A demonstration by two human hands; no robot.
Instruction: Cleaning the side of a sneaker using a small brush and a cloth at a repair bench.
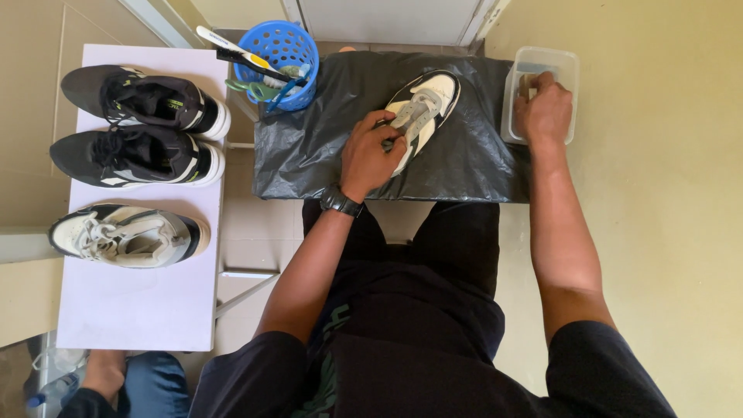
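Black sheet (pixel 309 155) bears white sneaker (pixel 422 108), gripped by left hand (pixel 371 155); right hand (pixel 544 108) curls inside clear tub (pixel 511 101).

Short black sleeves, bare forearms; black wristwatch (pixel 340 200) on left wrist; dark shirt with green print; black trousers.

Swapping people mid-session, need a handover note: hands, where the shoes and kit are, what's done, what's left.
Left hand grips the white sneaker at its laces, sneaker lying on the black plastic sheet.
Right hand is in the clear plastic tub; what it holds cannot be seen.
Blue basket with brushes stands behind the sheet.
On the white table: two black sneakers, one white sneaker's mate.
Done: sneaker positioned. Left: cleaning progress not visible.
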